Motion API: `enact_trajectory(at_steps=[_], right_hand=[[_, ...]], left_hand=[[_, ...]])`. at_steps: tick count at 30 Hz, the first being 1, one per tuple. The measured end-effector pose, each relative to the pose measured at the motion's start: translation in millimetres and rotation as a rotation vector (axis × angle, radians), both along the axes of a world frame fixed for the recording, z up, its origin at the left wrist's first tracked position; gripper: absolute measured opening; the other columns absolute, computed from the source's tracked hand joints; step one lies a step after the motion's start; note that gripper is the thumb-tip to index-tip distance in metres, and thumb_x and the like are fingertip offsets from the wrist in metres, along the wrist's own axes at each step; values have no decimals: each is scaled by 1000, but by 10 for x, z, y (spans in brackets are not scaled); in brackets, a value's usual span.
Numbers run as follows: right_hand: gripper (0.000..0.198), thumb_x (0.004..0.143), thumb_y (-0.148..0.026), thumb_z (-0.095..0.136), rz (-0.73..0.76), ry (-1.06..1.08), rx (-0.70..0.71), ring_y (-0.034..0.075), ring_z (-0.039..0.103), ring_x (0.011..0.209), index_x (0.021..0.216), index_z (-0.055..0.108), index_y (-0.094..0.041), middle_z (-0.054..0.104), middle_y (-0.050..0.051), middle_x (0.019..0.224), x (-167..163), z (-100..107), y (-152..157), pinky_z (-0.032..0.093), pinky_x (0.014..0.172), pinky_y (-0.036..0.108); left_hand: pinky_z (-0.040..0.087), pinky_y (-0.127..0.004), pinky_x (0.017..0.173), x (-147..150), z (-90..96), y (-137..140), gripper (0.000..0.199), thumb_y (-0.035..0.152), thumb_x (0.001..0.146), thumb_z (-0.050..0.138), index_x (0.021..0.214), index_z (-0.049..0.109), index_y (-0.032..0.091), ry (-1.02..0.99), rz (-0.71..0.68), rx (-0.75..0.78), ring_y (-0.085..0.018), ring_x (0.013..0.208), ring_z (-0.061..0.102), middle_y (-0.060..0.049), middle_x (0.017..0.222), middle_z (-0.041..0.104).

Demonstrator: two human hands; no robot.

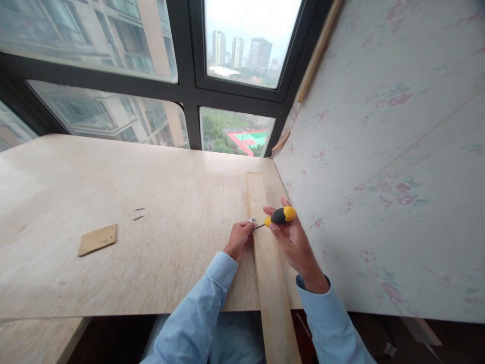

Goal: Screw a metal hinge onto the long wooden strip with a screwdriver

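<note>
A long wooden board (271,263) lies along the marble-look sill, its near end jutting past the front edge. My right hand (293,247) is closed around the yellow and black handle of a screwdriver (282,216). Its shaft slants down to the left, and the tip is at the board's left edge. There, my left hand (239,238) pinches a small shiny metal bracket (252,220) against the board. The fingers partly hide the bracket, and whether a screw sits under the tip I cannot tell.
Two loose screws (138,213) lie on the sill (170,187) to the left. Near them is a small wooden piece (97,240) with holes at one end. A floral-papered wall (379,202) rises close on the right, and dark-framed windows (185,91) stand behind.
</note>
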State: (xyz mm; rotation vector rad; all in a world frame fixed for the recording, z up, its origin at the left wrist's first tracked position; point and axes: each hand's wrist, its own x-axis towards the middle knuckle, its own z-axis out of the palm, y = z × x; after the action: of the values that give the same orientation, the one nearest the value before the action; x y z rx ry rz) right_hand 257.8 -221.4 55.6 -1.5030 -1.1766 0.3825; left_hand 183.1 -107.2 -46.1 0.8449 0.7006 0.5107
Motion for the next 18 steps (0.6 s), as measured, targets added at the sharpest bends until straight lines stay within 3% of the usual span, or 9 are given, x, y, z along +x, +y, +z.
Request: enact_trajectory(at_steps=[3, 6, 8, 13, 15, 18], right_hand=[[53, 86, -47, 65, -203, -156, -7, 24, 69, 100, 132, 49, -25, 72, 9, 110, 82, 7, 67, 55, 92, 44], [58, 76, -56, 72, -379, -294, 63, 29, 66, 106, 120, 56, -22, 69, 12, 114, 189, -61, 166, 52, 95, 49], [64, 78, -57, 69, -353, -278, 93, 29, 61, 115, 127, 51, -20, 64, 14, 122, 239, -115, 207, 47, 102, 50], [69, 94, -42, 54, 20, 27, 92, 21, 49, 132, 150, 15, -30, 50, 11, 144, 239, -111, 144, 43, 109, 47], [62, 95, -41, 54, 57, 51, 65, 21, 55, 127, 148, 24, -30, 57, 9, 137, 231, -73, 108, 46, 106, 46], [53, 85, -48, 66, -133, -114, 36, 25, 68, 104, 130, 51, -25, 71, 8, 110, 251, -52, 126, 52, 97, 47]], left_hand=[[42, -25, 56, 55, 8, 24, 28, 39, 62, 77, 63, 65, 14, -1, -5, 40, -13, 56, 55, -1, 61, 60], [40, -24, 54, 100, 11, 53, 32, 43, 64, 77, 65, 66, 13, 4, -15, 93, -13, 57, 55, -2, 62, 60], [39, -23, 54, 120, 2, 78, 32, 43, 65, 76, 66, 66, 12, -5, -22, 97, -13, 57, 55, -3, 63, 61], [42, -24, 56, 142, -50, 118, 30, 41, 64, 76, 65, 66, 13, -44, -27, 50, -14, 58, 57, -3, 66, 63], [42, -24, 56, 140, -66, 116, 29, 41, 64, 76, 64, 65, 13, -35, -12, 55, -14, 58, 57, -2, 64, 62], [42, -25, 56, 126, -65, 105, 30, 42, 64, 76, 64, 65, 14, -15, 9, 68, -14, 58, 57, -2, 61, 60]])
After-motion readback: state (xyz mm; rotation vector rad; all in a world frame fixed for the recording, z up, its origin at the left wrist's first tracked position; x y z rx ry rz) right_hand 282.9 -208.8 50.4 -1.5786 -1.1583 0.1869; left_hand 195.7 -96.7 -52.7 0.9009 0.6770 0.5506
